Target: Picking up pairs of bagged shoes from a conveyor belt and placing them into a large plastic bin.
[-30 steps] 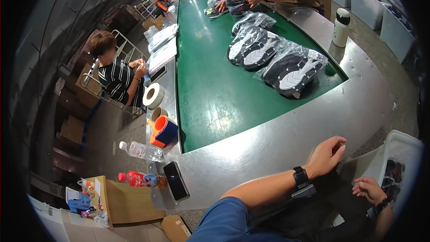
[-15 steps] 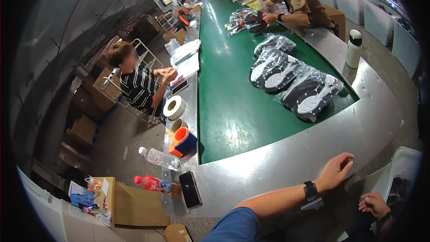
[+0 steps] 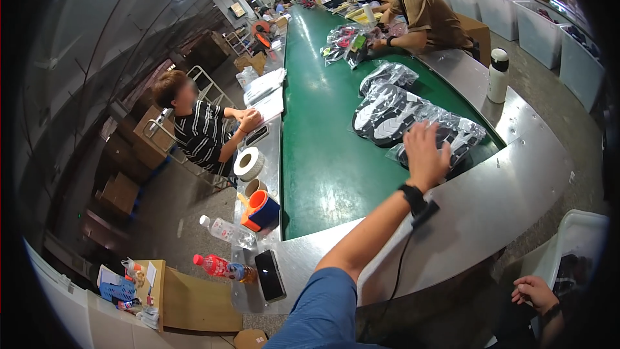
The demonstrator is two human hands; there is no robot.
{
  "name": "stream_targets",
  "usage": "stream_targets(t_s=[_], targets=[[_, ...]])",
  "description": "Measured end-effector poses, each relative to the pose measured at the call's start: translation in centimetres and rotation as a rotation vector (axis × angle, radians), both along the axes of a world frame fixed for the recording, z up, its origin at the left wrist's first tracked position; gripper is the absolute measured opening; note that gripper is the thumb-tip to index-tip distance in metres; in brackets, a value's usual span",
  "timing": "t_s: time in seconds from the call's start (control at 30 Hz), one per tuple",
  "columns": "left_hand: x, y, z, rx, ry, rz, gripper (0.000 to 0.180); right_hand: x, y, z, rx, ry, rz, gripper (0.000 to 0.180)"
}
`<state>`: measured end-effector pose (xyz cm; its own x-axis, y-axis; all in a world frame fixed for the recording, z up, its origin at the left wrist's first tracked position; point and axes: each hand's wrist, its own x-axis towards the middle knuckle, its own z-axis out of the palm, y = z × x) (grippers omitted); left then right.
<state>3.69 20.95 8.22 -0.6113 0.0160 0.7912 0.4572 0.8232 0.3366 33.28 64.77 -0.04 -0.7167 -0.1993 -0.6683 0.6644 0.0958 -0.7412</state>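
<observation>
My left hand (image 3: 426,155) is open, fingers spread, over the nearest bagged pair of black and white shoes (image 3: 462,137). The hand covers part of that bag; whether it touches the plastic I cannot tell. Just beyond lie another clear-bagged pair (image 3: 386,115) and a smaller bagged item (image 3: 391,76), all on the green conveyor belt (image 3: 329,187). My right hand (image 3: 535,294) hangs low at the right, beside a whitish bin (image 3: 578,226) with dark things in it. Its fingers are loosely bent and apart, and nothing shows in them.
A metal edge (image 3: 478,220) borders the belt. A white bottle (image 3: 497,76) stands at right. At left are a tape roll (image 3: 248,163), an orange and blue tape dispenser (image 3: 261,210), drink bottles (image 3: 219,265) and a phone (image 3: 270,275). Co-workers (image 3: 203,126) work along both sides.
My left hand has moved from the metal edge forward and left, over the nearest bagged shoes, its fingers spreading. The right hand stays low at the right. The view has shifted slightly.
</observation>
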Motion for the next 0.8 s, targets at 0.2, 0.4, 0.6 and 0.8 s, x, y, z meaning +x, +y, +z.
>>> stream_targets(t_s=[0.2,0.4,0.6,0.8], targets=[[-5.4,-2.6,-3.3,-0.069,-0.519,0.193,0.059,-0.9,-0.8,1.3,0.053,0.032,0.063,0.035],[-8.1,-5.3,-2.4,-0.056,-1.019,0.065,0.099,-1.6,-1.7,2.2,0.11,0.065,0.17,0.038],[-6.9,-6.4,-4.5,0.223,-1.063,-0.126,0.06,-1.1,-1.3,2.1,0.153,0.081,0.182,0.04],[3.2,-7.2,-7.9,0.555,-0.269,-0.064,0.072,-0.2,-1.3,2.4,0.2,0.112,0.231,0.041]])
